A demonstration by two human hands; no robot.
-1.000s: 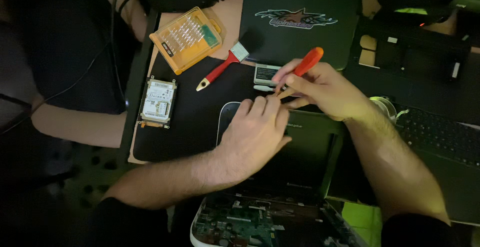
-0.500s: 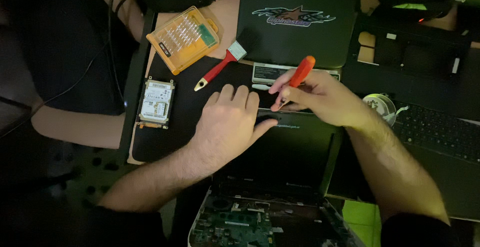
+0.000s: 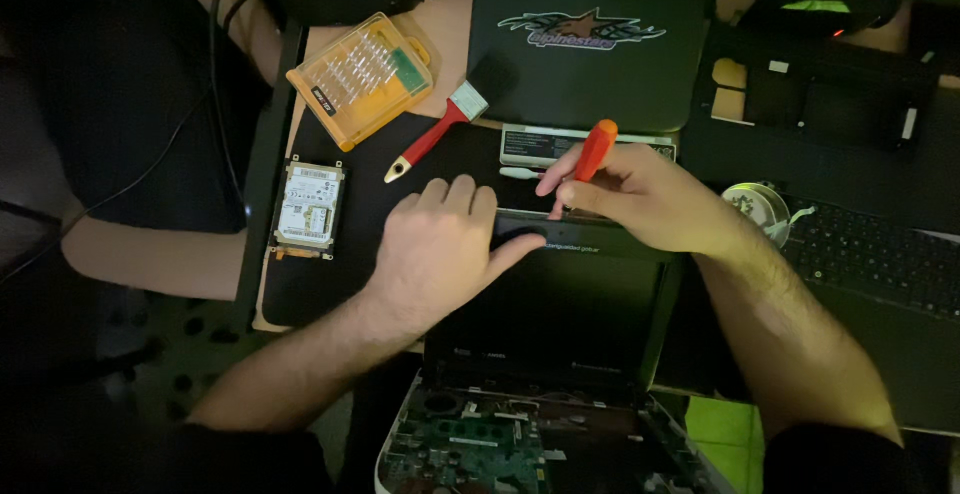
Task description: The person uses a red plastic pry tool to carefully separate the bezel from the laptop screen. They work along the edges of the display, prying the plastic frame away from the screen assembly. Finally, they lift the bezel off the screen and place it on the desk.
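A small opened laptop lies before me, its bare circuit board (image 3: pixel 500 444) near the bottom edge and its dark screen panel (image 3: pixel 560 304) folded out flat on a black mat (image 3: pixel 330 284). My left hand (image 3: pixel 435 244) rests flat on the left top corner of the screen panel, thumb pressed along the bezel. My right hand (image 3: pixel 640 199) grips an orange-handled screwdriver (image 3: pixel 595 149), its tip down at the panel's top edge, close to my left thumb.
An orange case of screwdriver bits (image 3: pixel 360 79) and a red-handled brush (image 3: pixel 440 134) lie at the back left. A bare hard drive (image 3: pixel 310 209) sits on the mat's left. A black pouch (image 3: pixel 590 39), a solder spool (image 3: pixel 755 204) and a keyboard (image 3: pixel 880 264) lie beyond and right.
The view has shifted, so the laptop sits higher in frame. My left hand has slid left and flattened on the panel corner. The screwdriver stays at the top edge.
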